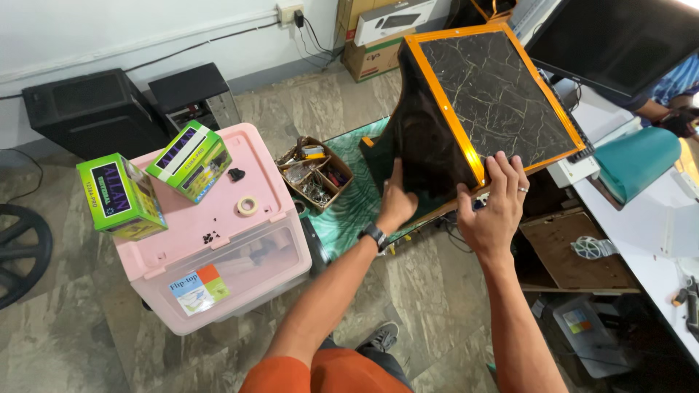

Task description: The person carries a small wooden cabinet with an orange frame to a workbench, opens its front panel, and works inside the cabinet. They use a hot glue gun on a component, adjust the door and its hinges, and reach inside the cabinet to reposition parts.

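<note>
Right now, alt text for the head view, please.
Seen from above, a person's left hand presses flat on the dark side of a black marble-patterned box with orange edges, while the right hand grips its near corner. To the left, a pink plastic storage bin carries two green boxes and a tape roll.

monitor [619, 36]: cut by top edge | wheel [18, 255]: cut at left | small black bits [211, 237]: too small to tell
</note>
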Motion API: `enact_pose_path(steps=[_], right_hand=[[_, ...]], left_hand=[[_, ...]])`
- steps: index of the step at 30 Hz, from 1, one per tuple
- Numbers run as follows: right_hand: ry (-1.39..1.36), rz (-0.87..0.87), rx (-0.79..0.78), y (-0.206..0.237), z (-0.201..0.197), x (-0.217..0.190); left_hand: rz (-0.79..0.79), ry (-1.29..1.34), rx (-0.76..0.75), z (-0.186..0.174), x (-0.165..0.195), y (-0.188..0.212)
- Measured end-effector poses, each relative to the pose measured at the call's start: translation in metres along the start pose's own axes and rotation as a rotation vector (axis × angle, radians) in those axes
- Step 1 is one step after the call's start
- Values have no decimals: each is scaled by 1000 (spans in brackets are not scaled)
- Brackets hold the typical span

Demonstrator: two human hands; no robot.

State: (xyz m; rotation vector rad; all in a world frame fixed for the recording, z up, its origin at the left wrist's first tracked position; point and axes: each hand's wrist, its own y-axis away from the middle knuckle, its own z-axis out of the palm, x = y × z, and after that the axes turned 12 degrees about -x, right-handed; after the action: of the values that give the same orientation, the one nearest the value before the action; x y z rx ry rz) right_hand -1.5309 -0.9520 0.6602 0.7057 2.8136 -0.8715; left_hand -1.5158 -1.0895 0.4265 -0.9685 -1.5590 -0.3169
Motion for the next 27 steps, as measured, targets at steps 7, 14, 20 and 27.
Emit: enact_pose_path(steps=[7, 14, 20, 27], right_hand=[[-35, 13, -33, -1, -3, 5], [-26, -6, -38, -4, -4, 8], [-46, 3, -41, -3, -7, 13], [-91, -12, -31, -3, -6, 18]], left_hand=[[-279, 15, -97, 5, -4, 4], [-277, 172, -86, -7, -19, -22], [-21, 59, 28, 7, -32, -18], [-79, 94, 17, 13, -27, -5]])
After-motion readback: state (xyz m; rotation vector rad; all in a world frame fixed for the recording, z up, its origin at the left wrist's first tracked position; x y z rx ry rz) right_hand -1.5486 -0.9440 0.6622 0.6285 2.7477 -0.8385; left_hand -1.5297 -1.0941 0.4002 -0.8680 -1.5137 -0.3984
